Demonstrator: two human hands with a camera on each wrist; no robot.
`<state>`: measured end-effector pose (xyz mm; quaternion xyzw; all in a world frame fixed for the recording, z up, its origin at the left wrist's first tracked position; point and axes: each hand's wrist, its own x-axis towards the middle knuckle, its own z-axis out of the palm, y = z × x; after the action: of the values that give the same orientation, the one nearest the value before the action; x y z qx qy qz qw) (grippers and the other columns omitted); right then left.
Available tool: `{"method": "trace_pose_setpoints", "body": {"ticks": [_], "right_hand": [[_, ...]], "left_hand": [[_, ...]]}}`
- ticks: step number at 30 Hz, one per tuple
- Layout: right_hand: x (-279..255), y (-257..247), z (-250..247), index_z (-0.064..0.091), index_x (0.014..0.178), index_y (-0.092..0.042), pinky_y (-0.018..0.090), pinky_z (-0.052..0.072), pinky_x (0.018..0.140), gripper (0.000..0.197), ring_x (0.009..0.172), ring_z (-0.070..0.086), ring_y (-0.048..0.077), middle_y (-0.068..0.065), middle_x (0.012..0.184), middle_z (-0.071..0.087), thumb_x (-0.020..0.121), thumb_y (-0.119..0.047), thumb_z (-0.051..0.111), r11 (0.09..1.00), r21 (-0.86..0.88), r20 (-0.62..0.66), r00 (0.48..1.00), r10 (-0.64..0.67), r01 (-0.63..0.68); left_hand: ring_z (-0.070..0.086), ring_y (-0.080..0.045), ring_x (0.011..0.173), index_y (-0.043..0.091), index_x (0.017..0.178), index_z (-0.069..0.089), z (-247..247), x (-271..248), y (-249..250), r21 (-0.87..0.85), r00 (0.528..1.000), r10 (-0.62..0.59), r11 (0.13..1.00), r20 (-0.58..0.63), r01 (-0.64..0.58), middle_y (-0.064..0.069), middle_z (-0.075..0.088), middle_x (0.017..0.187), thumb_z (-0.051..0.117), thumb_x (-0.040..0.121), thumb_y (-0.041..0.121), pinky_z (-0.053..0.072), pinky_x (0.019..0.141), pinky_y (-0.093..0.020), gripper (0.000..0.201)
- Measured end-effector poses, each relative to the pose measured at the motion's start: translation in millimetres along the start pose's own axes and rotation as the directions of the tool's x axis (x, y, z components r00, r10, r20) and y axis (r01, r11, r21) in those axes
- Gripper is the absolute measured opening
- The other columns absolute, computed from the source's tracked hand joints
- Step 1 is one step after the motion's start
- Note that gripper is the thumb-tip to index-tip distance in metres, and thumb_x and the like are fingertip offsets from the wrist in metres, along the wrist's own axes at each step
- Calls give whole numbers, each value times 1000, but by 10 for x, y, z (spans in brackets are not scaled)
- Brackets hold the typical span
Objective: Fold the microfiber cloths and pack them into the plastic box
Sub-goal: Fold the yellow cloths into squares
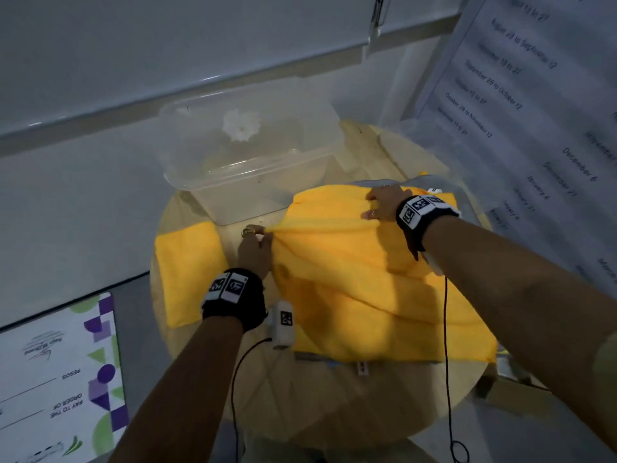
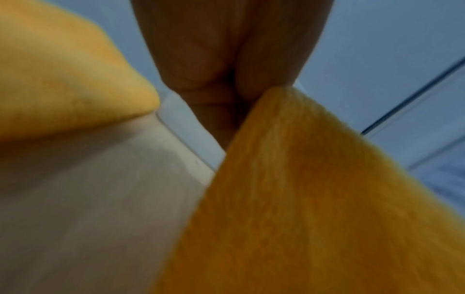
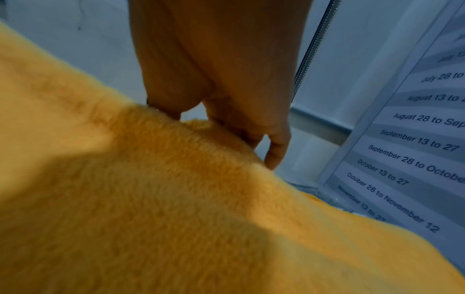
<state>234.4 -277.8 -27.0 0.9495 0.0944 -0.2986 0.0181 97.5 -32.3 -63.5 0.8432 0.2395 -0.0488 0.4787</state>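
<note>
A large yellow microfiber cloth (image 1: 360, 272) lies rumpled over the right half of a round wooden table (image 1: 320, 396). My left hand (image 1: 255, 245) pinches its left corner (image 2: 289, 179) just in front of the clear plastic box (image 1: 247, 152), which holds no cloth. My right hand (image 1: 384, 202) grips the cloth's far edge (image 3: 201, 179) with curled fingers (image 3: 276, 147). A folded yellow cloth (image 1: 187, 275) lies flat at the table's left edge; it shows as a rounded yellow fold (image 2: 62, 79) in the left wrist view.
A clear lid (image 1: 434, 152) rests at the back right. A printed schedule board (image 1: 534, 111) leans on the right, and a big printed cheque (image 1: 56, 379) lies lower left. Grey cloth (image 1: 430, 180) peeks out under the yellow one. Walls close in behind.
</note>
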Motion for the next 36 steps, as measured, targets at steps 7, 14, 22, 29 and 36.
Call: {"method": "trace_pose_setpoints", "body": {"ticks": [7, 14, 22, 29, 36], "right_hand": [[-126, -161, -130, 47, 77, -11, 33, 33, 62, 27, 66, 40, 21, 5, 76, 44, 96, -30, 46, 998, -22, -132, 989, -63, 60], [-264, -162, -101, 28, 145, -4, 40, 25, 112, 51, 139, 28, 29, 12, 154, 23, 103, -31, 32, 929, 364, 10, 997, -80, 71], [-402, -184, -123, 58, 106, -1, 45, 43, 96, 30, 102, 56, 30, 15, 108, 59, 99, -26, 43, 605, 789, -95, 994, -56, 109], [-461, -336, -205, 55, 121, -7, 46, 45, 97, 43, 104, 58, 32, 13, 114, 60, 89, -36, 57, 122, 992, 16, 998, 58, -23], [-612, -315, -172, 51, 77, -17, 32, 41, 66, 29, 70, 45, 22, 4, 71, 44, 95, -39, 49, 206, 972, -130, 988, 78, 112]], "left_hand": [[57, -32, 86, 3, 96, 55, -99, -118, -24, 305, 1000, 6, 952, -27, 3, -16, 61, 89, 38, 95, 48, 40, 71, -36, 48], [59, -28, 68, 3, 92, 57, 659, -901, -55, 292, 822, -426, 897, 377, 331, -13, 60, 77, 35, 90, 63, 44, 60, -31, 63], [58, -26, 94, 5, 132, 41, 264, -655, 16, -712, 939, -225, 611, 261, 345, -5, 60, 102, 29, 102, 33, 47, 89, -47, 42], [52, -27, 112, 24, 122, 49, -467, -433, -95, -753, 856, -41, 456, 515, 474, -1, 57, 120, 42, 83, 68, 48, 91, -47, 59], [43, -28, 120, 35, 133, 34, -952, -457, -147, -676, 973, -138, 701, 184, 227, -5, 35, 133, 53, 93, 13, 41, 96, -42, 49]]}}
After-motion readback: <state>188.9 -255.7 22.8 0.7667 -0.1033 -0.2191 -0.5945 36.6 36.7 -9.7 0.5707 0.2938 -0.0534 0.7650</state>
